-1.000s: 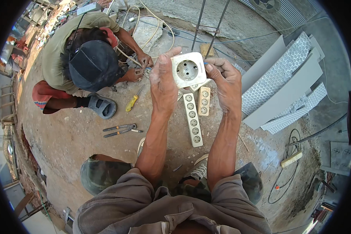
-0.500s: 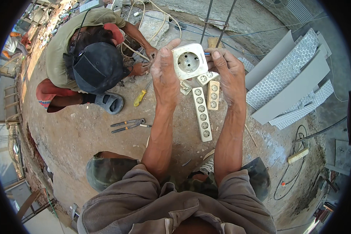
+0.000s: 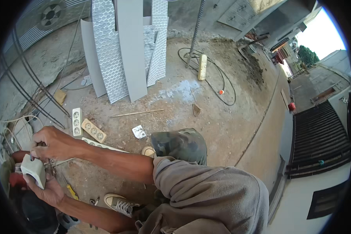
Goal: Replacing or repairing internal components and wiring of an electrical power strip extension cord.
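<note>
My left hand point(image 3: 48, 191) is closed around a white wall socket point(image 3: 33, 170), holding it from below at the left edge of the view. Above it, my right hand point(image 3: 50, 142) pinches a thin bluish piece at the socket's upper side; I cannot make out whether it is a wire or a tool. Beyond my right forearm lie a white three-outlet strip point(image 3: 77, 121) and a beige one point(image 3: 94, 130). A long white outlet strip point(image 3: 105, 146) is partly covered by that forearm. A yellow-handled tool point(image 3: 71, 192) rests on the ground beside my left forearm.
A co-worker in a dark cap point(image 3: 35, 210) crouches close by at lower left. Upright rebar point(image 3: 31, 80) stands beyond my hands. Grey and honeycomb-patterned panels point(image 3: 130, 58) lean at the wall. A coiled cable point(image 3: 230, 80) with an outlet strip point(image 3: 202, 67) lies farther right.
My view has swung to the right, so both hands and the socket now sit at the left edge. The socket's face has turned from view. Both hands keep their hold.
</note>
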`<move>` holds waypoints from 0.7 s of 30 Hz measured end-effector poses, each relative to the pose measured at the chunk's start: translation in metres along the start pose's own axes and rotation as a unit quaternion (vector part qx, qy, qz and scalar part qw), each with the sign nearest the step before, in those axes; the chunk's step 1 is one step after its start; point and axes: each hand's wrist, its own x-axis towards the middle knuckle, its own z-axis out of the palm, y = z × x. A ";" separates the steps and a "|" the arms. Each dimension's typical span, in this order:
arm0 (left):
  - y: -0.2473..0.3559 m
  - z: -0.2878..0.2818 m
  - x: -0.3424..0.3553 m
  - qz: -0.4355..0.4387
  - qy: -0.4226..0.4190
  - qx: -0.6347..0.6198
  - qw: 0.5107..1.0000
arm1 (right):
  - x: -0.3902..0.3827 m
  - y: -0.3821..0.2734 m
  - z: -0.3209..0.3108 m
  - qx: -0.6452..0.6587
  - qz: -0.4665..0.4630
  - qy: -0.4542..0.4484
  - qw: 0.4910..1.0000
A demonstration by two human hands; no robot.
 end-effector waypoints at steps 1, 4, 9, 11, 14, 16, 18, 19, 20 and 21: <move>-0.004 -0.020 0.008 -0.025 -0.080 -0.034 0.996 | -0.003 -0.002 0.000 -0.024 -0.042 0.028 0.998; -0.053 0.007 0.015 -0.093 -0.261 -0.171 0.946 | -0.028 -0.012 -0.036 -0.101 -0.111 0.075 0.986; -0.089 0.028 0.003 -0.160 -0.279 -0.256 0.912 | -0.052 -0.017 -0.064 -0.083 -0.076 0.060 0.992; -0.069 0.002 0.010 -0.181 -0.274 -0.266 0.906 | -0.040 -0.021 -0.042 -0.062 -0.031 0.020 0.997; -0.074 0.042 -0.012 -0.196 -0.229 -0.285 0.910 | -0.041 -0.018 -0.047 -0.065 0.035 0.036 0.997; -0.065 0.075 -0.019 -0.194 -0.188 -0.254 0.929 | -0.039 -0.023 -0.051 -0.020 -0.026 0.043 0.999; -0.064 0.084 -0.018 -0.177 -0.212 -0.251 0.928 | -0.036 -0.030 -0.056 -0.032 -0.064 0.052 0.996; -0.059 0.082 -0.017 -0.160 -0.189 -0.218 0.944 | -0.034 -0.034 -0.047 -0.035 -0.024 0.071 0.997; -0.058 0.080 -0.018 -0.142 -0.178 -0.182 0.957 | -0.031 -0.026 -0.048 -0.031 -0.030 0.076 0.996; -0.051 0.077 -0.020 -0.118 -0.154 -0.141 0.971 | -0.030 -0.022 -0.044 -0.028 -0.001 0.060 0.998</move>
